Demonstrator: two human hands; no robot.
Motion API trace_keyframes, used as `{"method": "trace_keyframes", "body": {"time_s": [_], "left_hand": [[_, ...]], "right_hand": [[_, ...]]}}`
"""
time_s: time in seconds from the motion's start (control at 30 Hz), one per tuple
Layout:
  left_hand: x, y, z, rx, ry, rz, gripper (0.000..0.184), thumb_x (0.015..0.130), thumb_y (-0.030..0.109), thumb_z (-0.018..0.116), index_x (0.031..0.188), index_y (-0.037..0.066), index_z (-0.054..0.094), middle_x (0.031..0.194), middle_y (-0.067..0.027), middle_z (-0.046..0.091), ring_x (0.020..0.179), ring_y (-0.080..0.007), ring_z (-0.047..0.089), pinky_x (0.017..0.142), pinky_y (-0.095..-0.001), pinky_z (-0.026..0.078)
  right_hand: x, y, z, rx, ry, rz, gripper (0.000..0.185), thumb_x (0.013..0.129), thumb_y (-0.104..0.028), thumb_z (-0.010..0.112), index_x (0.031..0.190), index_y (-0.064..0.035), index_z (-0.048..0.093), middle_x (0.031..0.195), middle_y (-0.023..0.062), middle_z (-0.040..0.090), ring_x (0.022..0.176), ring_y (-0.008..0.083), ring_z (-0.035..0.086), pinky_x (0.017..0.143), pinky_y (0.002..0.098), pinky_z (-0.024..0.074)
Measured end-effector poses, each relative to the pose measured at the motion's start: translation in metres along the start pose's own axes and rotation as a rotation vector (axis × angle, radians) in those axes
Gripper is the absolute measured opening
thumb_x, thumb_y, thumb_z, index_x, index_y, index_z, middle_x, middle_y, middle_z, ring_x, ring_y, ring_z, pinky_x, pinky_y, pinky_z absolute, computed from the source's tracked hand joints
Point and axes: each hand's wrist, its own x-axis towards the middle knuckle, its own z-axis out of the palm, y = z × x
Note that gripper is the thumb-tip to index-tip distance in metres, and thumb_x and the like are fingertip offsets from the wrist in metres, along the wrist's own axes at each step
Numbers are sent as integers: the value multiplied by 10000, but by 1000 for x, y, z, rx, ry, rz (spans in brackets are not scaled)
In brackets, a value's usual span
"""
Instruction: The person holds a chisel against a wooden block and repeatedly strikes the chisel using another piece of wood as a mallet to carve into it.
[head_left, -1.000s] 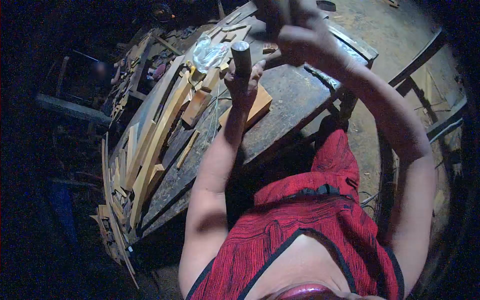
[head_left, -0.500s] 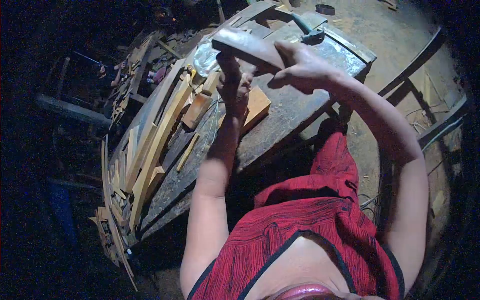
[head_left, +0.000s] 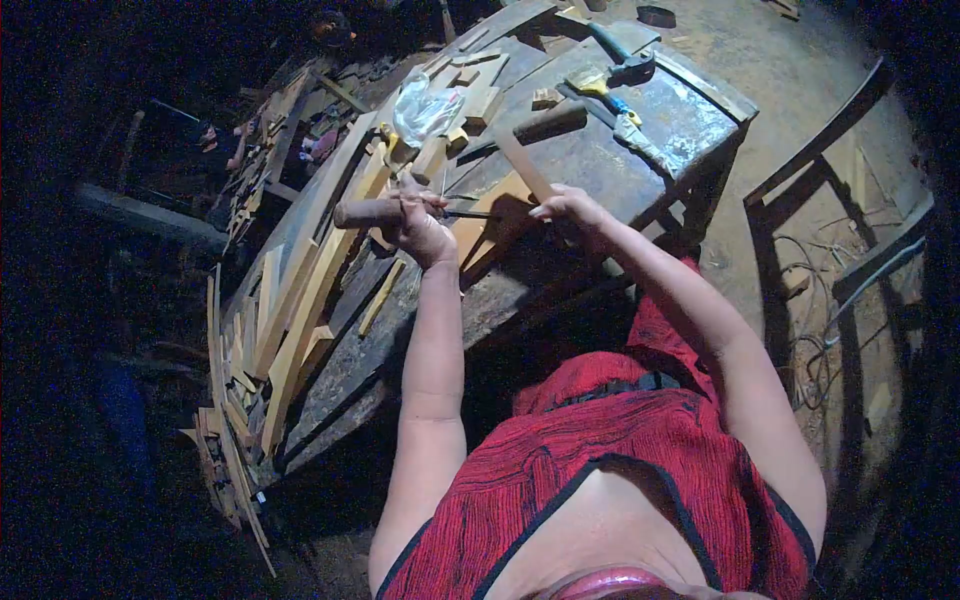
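My left hand (head_left: pixel 424 228) is closed around a chisel, whose thick wooden handle (head_left: pixel 368 213) juts out to the left. Its thin dark shaft points right, over an orange-brown wooden block (head_left: pixel 484 236) on the workbench (head_left: pixel 440 330). Gripped by its lower end in my right hand (head_left: pixel 572 206) is a flat wooden piece (head_left: pixel 522 163), tilted up and to the left above the block. Shadow covers the block's right part, so whether the chisel tip touches it I cannot tell. A dark rounded piece (head_left: pixel 553 121) is just beyond the wooden piece.
Long wooden strips (head_left: pixel 325 290) are piled along the bench's left side, near a clear plastic bag (head_left: pixel 425 108). Toward the far end lie a teal-handled tool (head_left: pixel 628 62) and a yellow-and-blue tool (head_left: pixel 610 97). A dark frame (head_left: pixel 775 220) and cables (head_left: pixel 822 340) are on the right.
My hands have moved apart and lower. The wooden piece, earlier held up across both hands, is now in my right hand alone; the chisel shows in my left hand.
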Motion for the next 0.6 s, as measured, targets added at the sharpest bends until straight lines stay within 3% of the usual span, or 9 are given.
{"method": "trace_keyframes", "body": {"time_s": [0.1, 0.13, 0.17, 0.23, 0.3, 0.43, 0.5, 0.53, 0.6], "left_hand": [[0, 2, -1, 58, 83, 51, 278, 802, 194, 655, 869, 111, 399, 533, -32, 479, 433, -130, 469, 456, -286, 452], [-3, 3, 1, -30, 85, 36, 243, 776, 138, 667, 770, 89, 429, 541, -20, 473, 433, -127, 487, 425, -269, 452], [-4, 7, 1, -35, 87, 32, 243, 776, 138, 667, 770, 89, 429, 541, -20, 473, 433, -127, 487, 425, -269, 452], [-2, 16, 2, -148, -51, -147, 227, 769, 110, 655, 752, 85, 430, 518, -23, 459, 417, -123, 479, 416, -268, 445], [7, 17, -1, -181, -59, -140, 199, 766, 94, 638, 752, 78, 440, 509, -29, 465, 409, -123, 478, 403, -263, 429], [8, 34, 6, -10, -40, 64, 187, 769, 104, 635, 739, 74, 453, 485, -31, 471, 394, -121, 470, 390, -237, 397], [1, 42, 13, -79, -44, 4, 188, 768, 105, 638, 738, 75, 454, 485, -32, 476, 390, -115, 466, 391, -236, 397], [1, 38, 11, -48, -39, 25, 194, 773, 111, 639, 734, 78, 452, 487, -28, 474, 390, -111, 463, 391, -233, 396], [-2, 32, 11, -45, -14, 10, 204, 775, 120, 643, 735, 81, 447, 488, -25, 471, 393, -110, 464, 390, -232, 396]], "right_hand": [[7, 10, 2, -24, 13, -31, 279, 712, -166, 644, 961, -83, 549, 711, -28, 488, 619, 67, 453, 526, 225, 350], [8, 9, 0, -31, 16, -32, 279, 712, -166, 644, 961, -83, 549, 711, -28, 488, 619, 67, 453, 526, 225, 350], [9, 10, 1, -23, 4, -4, 271, 708, -164, 646, 950, -84, 551, 704, -29, 488, 610, 68, 450, 522, 224, 348], [4, 3, 4, -15, -1, 24, 264, 705, -162, 647, 939, -86, 554, 696, -30, 487, 601, 68, 448, 519, 223, 346], [-3, -4, 5, 51, 0, 13, 234, 699, -151, 645, 909, -92, 560, 681, -31, 490, 592, 77, 461, 528, 224, 360], [-22, -19, 4, 20, 28, 14, 217, 695, -178, 652, 877, -102, 562, 664, -31, 491, 600, 92, 502, 523, 218, 373], [-33, -27, 7, 373, 83, 87, 253, 710, -243, 639, 904, -101, 562, 683, -9, 518, 602, 120, 536, 511, 225, 418], [-23, -12, -4, 584, 11, 192, 309, 723, -289, 612, 948, -80, 574, 795, 34, 586, 629, 148, 567, 544, 242, 477], [-20, 4, -20, 691, 4, 174, 322, 726, -288, 605, 957, -65, 581, 850, 51, 599, 640, 153, 573, 567, 252, 494]]}}
